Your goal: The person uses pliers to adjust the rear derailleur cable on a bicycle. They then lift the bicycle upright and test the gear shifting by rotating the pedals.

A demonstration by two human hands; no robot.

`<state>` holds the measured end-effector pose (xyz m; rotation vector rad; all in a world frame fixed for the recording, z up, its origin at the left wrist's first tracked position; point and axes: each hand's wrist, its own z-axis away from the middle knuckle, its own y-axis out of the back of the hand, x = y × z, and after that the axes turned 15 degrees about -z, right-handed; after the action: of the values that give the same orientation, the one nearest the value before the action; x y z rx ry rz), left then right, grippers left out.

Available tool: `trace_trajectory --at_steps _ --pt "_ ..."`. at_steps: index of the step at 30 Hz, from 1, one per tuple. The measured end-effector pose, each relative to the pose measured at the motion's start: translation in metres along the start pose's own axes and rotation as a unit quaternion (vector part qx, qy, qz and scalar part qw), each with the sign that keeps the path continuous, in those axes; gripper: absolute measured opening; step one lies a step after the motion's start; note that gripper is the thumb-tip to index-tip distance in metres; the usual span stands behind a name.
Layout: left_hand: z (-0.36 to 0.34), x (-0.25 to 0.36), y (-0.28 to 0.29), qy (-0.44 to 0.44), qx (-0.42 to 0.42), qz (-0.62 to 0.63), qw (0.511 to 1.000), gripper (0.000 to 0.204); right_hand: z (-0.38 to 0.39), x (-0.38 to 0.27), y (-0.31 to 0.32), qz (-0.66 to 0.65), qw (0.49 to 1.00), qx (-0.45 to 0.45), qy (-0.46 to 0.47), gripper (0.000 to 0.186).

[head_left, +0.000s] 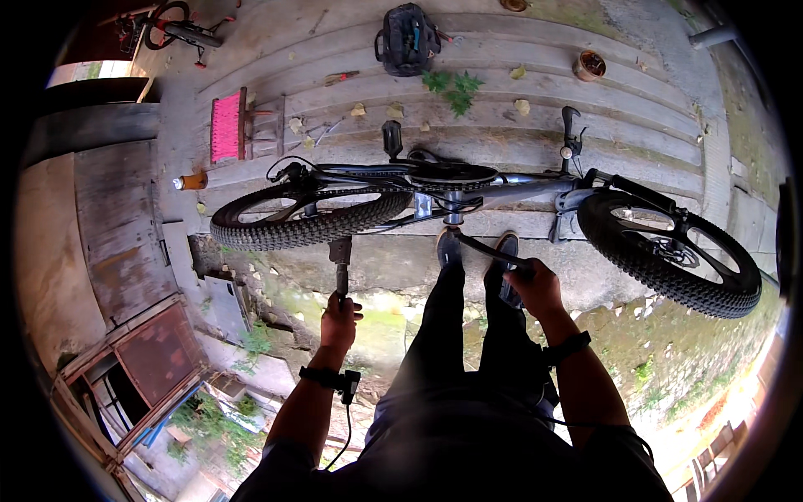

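Bicycle (519, 194) lies across the middle of the view, just ahead of the person's feet, on pale slabs (535, 79); it looks turned wheels-up, its front to the right. The front wheel (673, 255) leans toward the lower right, and the rear wheel (309, 219) is on the left, both with knobbly black tyres; the chainring (456, 173) is on the far side of the frame. The right grip (538, 289) is wrapped around the outer end of a dark bar (493, 249) that slants in to the middle of the frame — whether a crank arm or a separate tool, I cannot tell. The left grip (340, 322) is closed around the handle of a dark hand tool (341, 259), its head just beside the rear tyre; contact there cannot be made out. Both wrists wear black straps. Beyond the frame lie a leafy green sprig (456, 89), a black bag (407, 40) and a red-handled tool (341, 78), with a round pot (590, 65) to the right. Leftward are a pink woven stool (226, 127) and an amber bottle (194, 181) — and a red bicycle (180, 33) farther off, at the upper left.
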<state>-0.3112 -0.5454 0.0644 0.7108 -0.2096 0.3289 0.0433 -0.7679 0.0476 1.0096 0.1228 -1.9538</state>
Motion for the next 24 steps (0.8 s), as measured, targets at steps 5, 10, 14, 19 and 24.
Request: trace_trajectory --at_steps 5,10,14,19,24 --pt "-0.002 -0.039 -0.002 -0.013 0.016 -0.079 0.997 0.030 0.013 0.029 -0.011 0.016 0.999 -0.024 -0.013 0.028" --pt "0.012 -0.035 0.012 -0.085 0.100 -0.233 0.964 0.036 0.019 0.042 -0.013 0.017 0.994 -0.095 -0.046 0.039" --pt "0.032 -0.008 0.029 -0.254 0.199 -0.323 0.890 0.026 0.027 0.042 -0.017 0.037 0.989 -0.125 -0.073 0.043" --pt "0.034 0.106 0.039 -0.311 0.127 -0.110 0.936 0.017 0.033 0.049 -0.020 0.015 0.982 -0.142 -0.126 0.039" --pt "-0.034 0.187 0.024 -0.085 -0.068 0.359 0.927 0.030 0.039 0.028 -0.023 0.026 0.976 -0.161 -0.141 0.034"
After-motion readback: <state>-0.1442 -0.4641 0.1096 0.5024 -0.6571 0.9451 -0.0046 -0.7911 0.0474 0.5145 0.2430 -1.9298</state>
